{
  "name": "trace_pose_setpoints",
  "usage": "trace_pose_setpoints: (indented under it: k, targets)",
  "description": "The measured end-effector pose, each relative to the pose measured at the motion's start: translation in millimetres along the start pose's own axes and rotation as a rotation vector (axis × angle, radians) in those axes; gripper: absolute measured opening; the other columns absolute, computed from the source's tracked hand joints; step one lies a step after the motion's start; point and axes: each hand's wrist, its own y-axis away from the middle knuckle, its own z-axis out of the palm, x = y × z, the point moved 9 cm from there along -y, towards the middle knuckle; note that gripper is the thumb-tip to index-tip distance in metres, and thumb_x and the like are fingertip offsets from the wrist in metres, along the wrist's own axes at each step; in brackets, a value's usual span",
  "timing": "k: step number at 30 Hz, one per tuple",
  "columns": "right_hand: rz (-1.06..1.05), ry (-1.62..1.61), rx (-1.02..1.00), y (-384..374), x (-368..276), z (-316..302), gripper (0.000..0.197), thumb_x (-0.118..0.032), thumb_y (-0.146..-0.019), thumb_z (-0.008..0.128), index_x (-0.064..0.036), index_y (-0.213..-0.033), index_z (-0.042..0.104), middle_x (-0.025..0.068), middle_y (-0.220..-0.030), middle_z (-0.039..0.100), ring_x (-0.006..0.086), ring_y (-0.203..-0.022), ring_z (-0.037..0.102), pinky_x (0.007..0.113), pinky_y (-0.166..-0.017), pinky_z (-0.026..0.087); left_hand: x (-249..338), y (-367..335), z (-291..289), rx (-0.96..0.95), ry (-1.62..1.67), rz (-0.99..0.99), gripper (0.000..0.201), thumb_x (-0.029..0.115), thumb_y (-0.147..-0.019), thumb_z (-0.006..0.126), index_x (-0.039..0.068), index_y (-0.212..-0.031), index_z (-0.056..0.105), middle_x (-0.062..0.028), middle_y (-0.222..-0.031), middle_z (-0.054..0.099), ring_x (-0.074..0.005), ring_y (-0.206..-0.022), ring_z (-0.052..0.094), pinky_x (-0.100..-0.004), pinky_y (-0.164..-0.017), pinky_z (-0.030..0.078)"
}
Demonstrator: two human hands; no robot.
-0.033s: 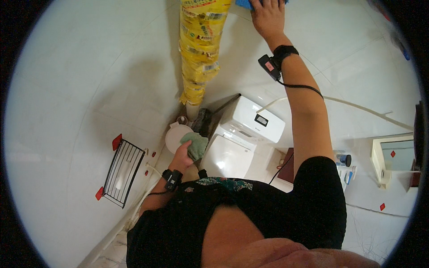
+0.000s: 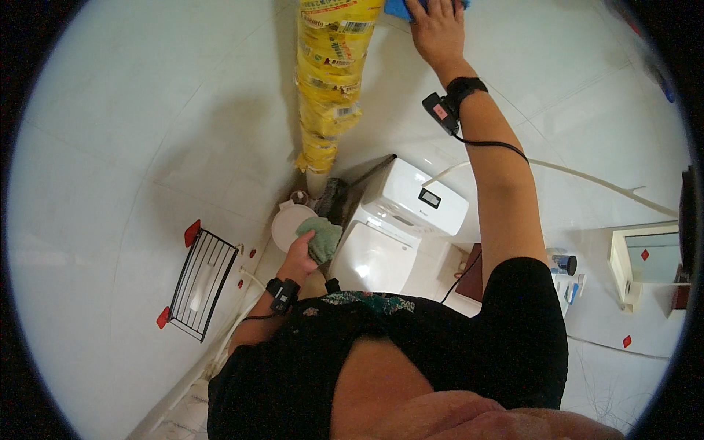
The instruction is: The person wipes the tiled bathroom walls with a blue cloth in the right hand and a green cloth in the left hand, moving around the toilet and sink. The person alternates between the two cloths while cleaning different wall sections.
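Note:
My right hand (image 2: 438, 35) is raised at the top edge, its fingers over a blue cloth (image 2: 398, 9) against the white tiled wall (image 2: 557, 44). The fingertips and much of that cloth lie at the picture's rim. Lower down, my left hand (image 2: 298, 258) is closed on a folded green cloth (image 2: 320, 240), beside a round white lid (image 2: 292, 227). A pipe wrapped in yellow plastic (image 2: 330, 81) runs down the wall left of my right hand.
Below stands a white toilet (image 2: 374, 257) with its lid down and a white cistern (image 2: 416, 196) behind. A black wire rack (image 2: 203, 286) hangs on the left wall. A pale hose (image 2: 601, 178) crosses the right wall towards a mirror cabinet (image 2: 649, 257).
My right hand has shifted very slightly left with the blue cloth. My left hand and the green cloth stay in place.

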Motion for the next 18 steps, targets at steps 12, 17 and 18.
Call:
trace_pose_setpoints:
  k: [12, 17, 18]
  targets:
    - [-0.336, 0.101, -0.666, 139.8, -73.5, 124.4, 0.056, -0.015, -0.088, 0.052, -0.0241, -0.142, 0.042, 0.0001, -0.156, 0.021, 0.0172, -0.141, 0.024, 0.037, -0.113, 0.024, 10.2, 10.3, -1.0, 0.089, 0.035, 0.033, 0.039, 0.016, -0.096, 0.049, 0.004, -0.133, 0.045, -0.0135, -0.133, 0.052, -0.0317, -0.119, 0.053, -0.0481, -0.1, 0.043]
    - [-0.406, 0.061, -0.695, 159.9, -66.8, 117.1, 0.049, -0.012, -0.089, 0.05, -0.0217, -0.138, 0.048, -0.0007, -0.155, 0.025, 0.0156, -0.14, 0.028, 0.034, -0.113, 0.026, 11.8, 7.9, -8.9, 0.086, 0.043, 0.036, 0.04, 0.016, -0.096, 0.05, 0.004, -0.133, 0.045, -0.0138, -0.132, 0.053, -0.0319, -0.119, 0.053, -0.0479, -0.1, 0.044]
    - [-0.408, 0.06, -0.68, 158.2, -59.0, 110.7, 0.05, -0.011, -0.089, 0.049, -0.0216, -0.138, 0.047, -0.0009, -0.155, 0.025, 0.0154, -0.14, 0.028, 0.034, -0.113, 0.026, 12.0, 7.3, -11.1, 0.098, 0.033, 0.05, 0.04, 0.017, -0.096, 0.05, 0.004, -0.133, 0.045, -0.0139, -0.132, 0.053, -0.032, -0.119, 0.053, -0.0478, -0.1, 0.044]
